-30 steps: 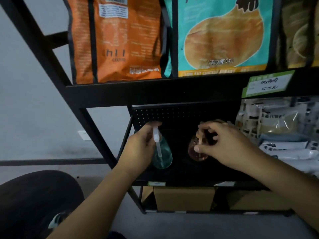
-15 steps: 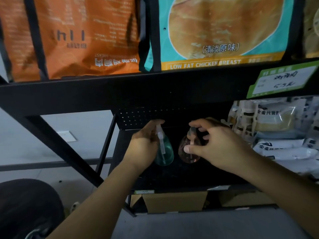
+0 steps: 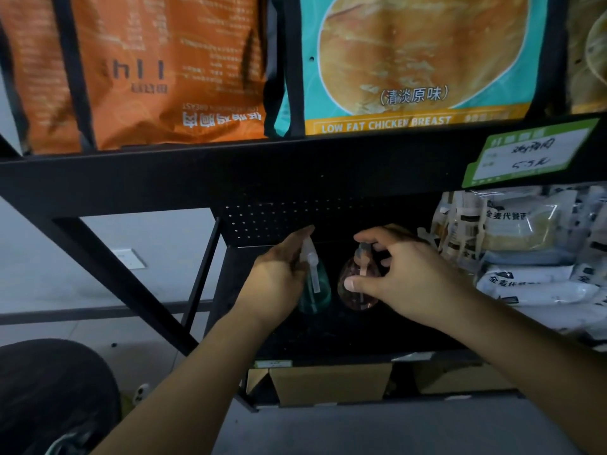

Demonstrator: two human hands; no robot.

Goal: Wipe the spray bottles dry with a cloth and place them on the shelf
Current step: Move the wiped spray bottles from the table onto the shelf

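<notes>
Here both hands (image 3: 345,277) hold two spray bottles (image 3: 315,290) under the shelf edge (image 3: 230,178).

Two small spray bottles stand side by side on a dark black shelf (image 3: 328,336). The left hand (image 3: 279,277) holds the green spray bottle (image 3: 317,290) near its white pump. The right hand (image 3: 414,284) pinches the pink spray bottle (image 3: 356,293) at its top. White food packets (image 3: 525,251) lie just to the right. Big snack bags (image 3: 417,60) stand on the shelf above.

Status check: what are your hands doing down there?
Left hand holds teal bottle. Right hand pinches pink bottle. Both on shelf. Nothing blocking.
</notes>
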